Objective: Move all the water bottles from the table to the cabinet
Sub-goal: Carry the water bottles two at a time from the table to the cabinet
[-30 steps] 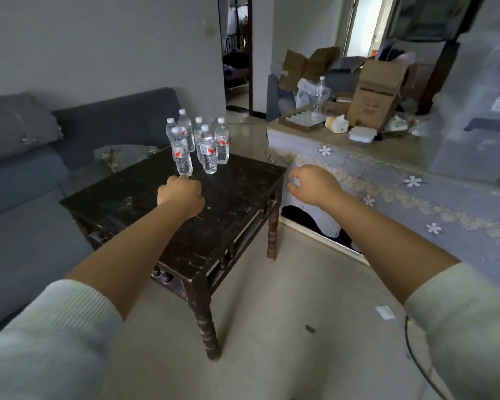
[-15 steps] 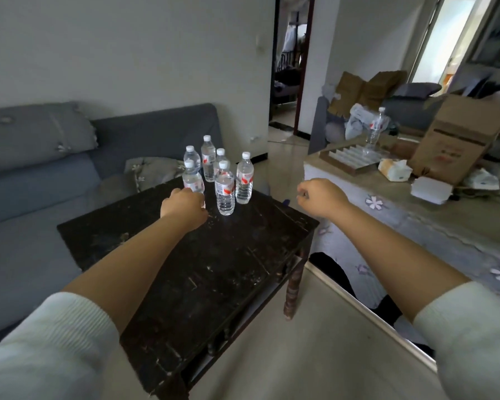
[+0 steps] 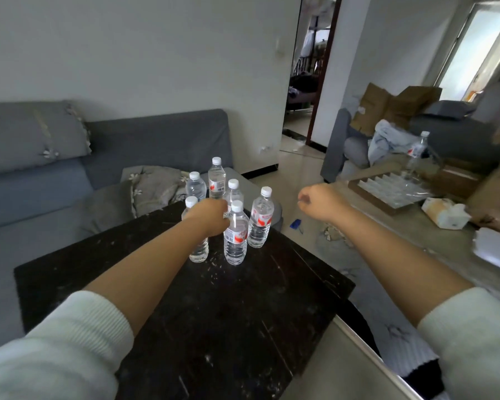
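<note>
1. Head view: six bottles (image 3: 235,232) stood clustered at the table's (image 3: 243,313) 12 o'clock end, all upright and none yet moved.
2. Our left hand (image 3: 211,216) was at the near-left bottle (image 3: 198,249), knuckles toward the camera. We could not tell whether the fingers had closed round it or only touched it.
3. Our right hand (image 3: 321,202) hung in the air at 3 o'clock of the cluster, fingers curled, holding nothing.
4. No cabinet was clearly in view, and a seventh bottle (image 3: 417,151) stood on the far counter (image 3: 416,235) at 2 o'clock.
5. To do this step well, we judged it best to grip mid-body, lift straight up to spare the neighbours, and bring the right hand to the 3 o'clock bottle (image 3: 261,217).
</note>
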The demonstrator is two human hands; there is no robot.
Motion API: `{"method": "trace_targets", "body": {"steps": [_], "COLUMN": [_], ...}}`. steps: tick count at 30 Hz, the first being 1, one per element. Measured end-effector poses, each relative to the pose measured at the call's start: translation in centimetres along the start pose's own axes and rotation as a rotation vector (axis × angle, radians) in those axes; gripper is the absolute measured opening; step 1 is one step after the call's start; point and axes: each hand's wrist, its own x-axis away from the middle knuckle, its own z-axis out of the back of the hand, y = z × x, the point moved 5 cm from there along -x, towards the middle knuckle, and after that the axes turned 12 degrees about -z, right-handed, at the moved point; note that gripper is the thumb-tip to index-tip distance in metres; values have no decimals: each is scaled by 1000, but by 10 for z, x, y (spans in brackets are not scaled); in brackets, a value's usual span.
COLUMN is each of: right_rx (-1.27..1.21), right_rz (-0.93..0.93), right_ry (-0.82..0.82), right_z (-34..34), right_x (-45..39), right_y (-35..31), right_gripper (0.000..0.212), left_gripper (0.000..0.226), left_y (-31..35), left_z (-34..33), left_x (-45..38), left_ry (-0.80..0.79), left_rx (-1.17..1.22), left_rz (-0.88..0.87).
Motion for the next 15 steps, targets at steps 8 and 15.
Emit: {"method": "trace_targets", "body": {"steps": [8,15], "right_rx": [7,5], "right_rz": [17,154], "right_ry": [-110,-256], "right_z": [-37,-88], "right_x": [-88,-169], "right_y": [-16,-39], "right_gripper": [37,51], "left_gripper": [47,52], "left_y": [-17,-29], "left_z": [-41,-63], "left_x": [-86,-128], "left_ry": [-60,-98], "left_rx": [95,140], "left_rz": [13,91]}}
